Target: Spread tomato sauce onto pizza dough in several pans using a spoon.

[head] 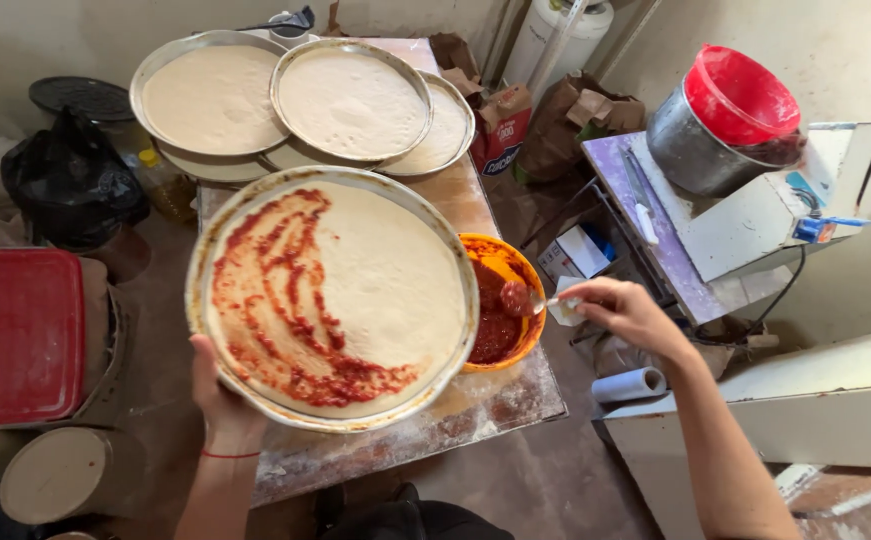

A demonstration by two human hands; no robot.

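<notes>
From the head camera we see our left hand [217, 392] gripping the near rim of the large round pan [255, 215], fingers curled under it, holding it above the floured table [475, 405]. The dough [385, 280] inside is smeared with red sauce across its left half. Just right of the pan, our right hand [627, 310] pinches a spoon [523, 298] over the orange sauce bowl [503, 262]. Beyond the pan lie three more dough-lined pans [350, 100].
</notes>
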